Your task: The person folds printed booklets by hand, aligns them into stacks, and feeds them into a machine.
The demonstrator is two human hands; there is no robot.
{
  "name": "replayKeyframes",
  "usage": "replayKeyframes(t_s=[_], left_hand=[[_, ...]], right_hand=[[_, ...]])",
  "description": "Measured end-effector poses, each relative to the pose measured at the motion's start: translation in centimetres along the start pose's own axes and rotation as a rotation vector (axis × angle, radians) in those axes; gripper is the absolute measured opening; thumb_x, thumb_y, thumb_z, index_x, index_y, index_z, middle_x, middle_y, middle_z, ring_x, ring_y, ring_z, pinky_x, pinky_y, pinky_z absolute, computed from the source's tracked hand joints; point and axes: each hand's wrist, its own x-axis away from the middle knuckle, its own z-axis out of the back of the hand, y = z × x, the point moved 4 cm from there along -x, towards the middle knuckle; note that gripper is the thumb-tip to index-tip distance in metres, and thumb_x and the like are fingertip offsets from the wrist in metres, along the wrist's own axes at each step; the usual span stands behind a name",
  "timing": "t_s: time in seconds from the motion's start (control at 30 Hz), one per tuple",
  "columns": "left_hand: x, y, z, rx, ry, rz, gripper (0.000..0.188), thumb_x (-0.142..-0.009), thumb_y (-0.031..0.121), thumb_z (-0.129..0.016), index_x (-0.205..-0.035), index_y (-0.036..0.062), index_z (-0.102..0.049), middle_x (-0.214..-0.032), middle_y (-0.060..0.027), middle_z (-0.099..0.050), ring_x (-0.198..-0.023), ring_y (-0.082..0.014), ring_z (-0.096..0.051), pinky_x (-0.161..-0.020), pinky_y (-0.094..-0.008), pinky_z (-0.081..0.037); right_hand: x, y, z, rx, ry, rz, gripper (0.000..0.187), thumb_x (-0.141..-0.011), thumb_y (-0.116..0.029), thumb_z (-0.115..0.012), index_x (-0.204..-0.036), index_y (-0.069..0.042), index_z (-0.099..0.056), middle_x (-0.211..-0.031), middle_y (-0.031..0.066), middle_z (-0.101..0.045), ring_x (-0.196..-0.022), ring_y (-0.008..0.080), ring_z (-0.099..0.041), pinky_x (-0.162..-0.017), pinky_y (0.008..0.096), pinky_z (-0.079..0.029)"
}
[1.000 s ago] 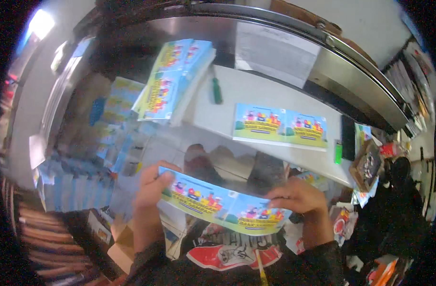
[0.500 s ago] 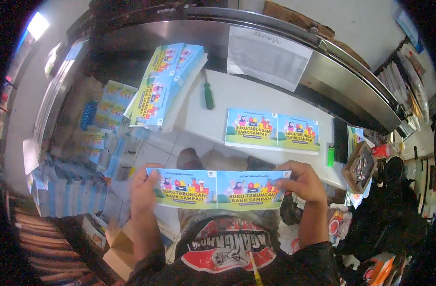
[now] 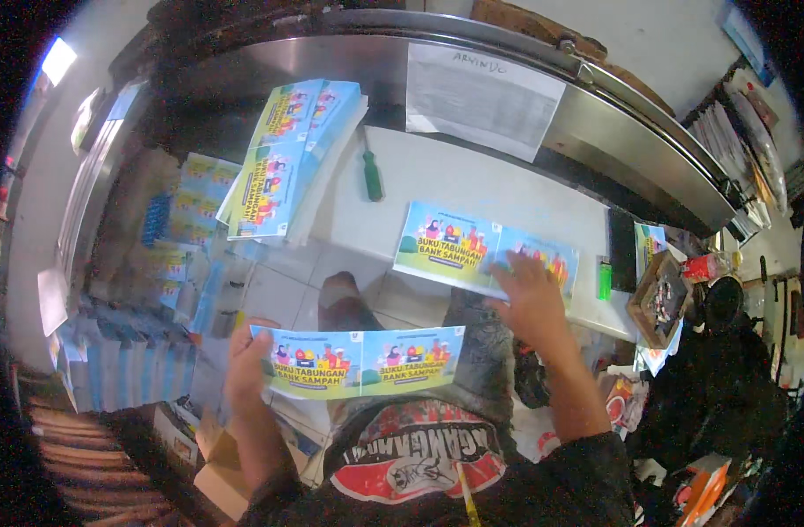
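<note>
My left hand [image 3: 248, 356] grips the left end of a wide printed sheet [image 3: 362, 364], thumb on top, above my lap. The sheet is blue, green and yellow, with the same cartoon cover design twice side by side. Its right end is free. My right hand [image 3: 533, 303] reaches over a low pile of matching sheets [image 3: 441, 241] on the white table, fingers spread and touching or just above its right half. Nothing shows gripped in that hand.
A taller, skewed stack of the same sheets [image 3: 270, 189] stands at the left, beside a green-handled screwdriver [image 3: 372, 178]. At the right are a green lighter [image 3: 605, 279] and a wooden tray of small bits [image 3: 659, 300]. Blue-edged bundles [image 3: 116, 360] fill the lower left.
My right hand has let go of the held sheet's right end and moved up to the pile on the table. My left hand, still holding the sheet, has shifted slightly left and down.
</note>
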Motion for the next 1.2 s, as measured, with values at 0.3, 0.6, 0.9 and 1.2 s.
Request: replayKeyframes(t_s=[0.3, 0.6, 0.9, 1.2], left_hand=[[-1.4, -4.6, 0.5, -0.044, 0.003, 0.149, 0.016, -0.087, 0.015, -0.055, -0.091, 0.0011, -0.063, -0.081, -0.0041, -0.064, -0.074, -0.0115, -0.058, -0.069, -0.0277, -0.045], [-2.3, -11.8, 1.2, -0.325, 0.115, 0.430, 0.027, -0.088, 0.025, -0.057, -0.102, 0.0029, -0.063, -0.080, -0.0031, -0.063, -0.068, -0.0101, -0.053, -0.063, -0.0272, -0.044], [-3.9, -11.9, -0.1, -0.218, 0.094, 0.488, 0.024, -0.089, 0.023, -0.055, -0.098, 0.0006, -0.060, -0.076, -0.0029, -0.059, -0.062, -0.0107, -0.051, -0.055, -0.0286, -0.043], [-5.8, -12.7, -0.3, -0.336, 0.027, 0.519, 0.030, -0.089, 0.025, -0.055, -0.103, -0.0012, -0.059, -0.082, -0.0063, -0.062, -0.069, -0.0149, -0.055, -0.063, -0.0314, -0.045]], right_hand=[[-0.5, -1.0, 0.0, 0.059, 0.045, -0.115, 0.062, -0.066, -0.033, -0.073, -0.118, -0.008, -0.051, -0.115, 0.0089, -0.049, -0.107, 0.0278, -0.046, -0.087, 0.0421, -0.041], [-4.2, 2.4, 3.0, -0.174, -0.262, 0.007, 0.029, -0.084, -0.028, -0.054, -0.107, -0.012, -0.061, -0.101, 0.0150, -0.061, -0.091, 0.0327, -0.060, -0.079, 0.0419, -0.049], [-22.2, 4.6, 26.8, 0.194, 0.961, 0.039, 0.037, -0.083, -0.003, -0.048, -0.115, -0.014, -0.061, -0.105, 0.0152, -0.058, -0.094, 0.0296, -0.058, -0.081, 0.0383, -0.047], [-33.8, 4.3, 6.4, 0.452, 0.586, 0.141, 0.042, -0.075, -0.011, -0.055, -0.117, -0.010, -0.058, -0.115, 0.0149, -0.051, -0.100, 0.0314, -0.052, -0.082, 0.0411, -0.047]])
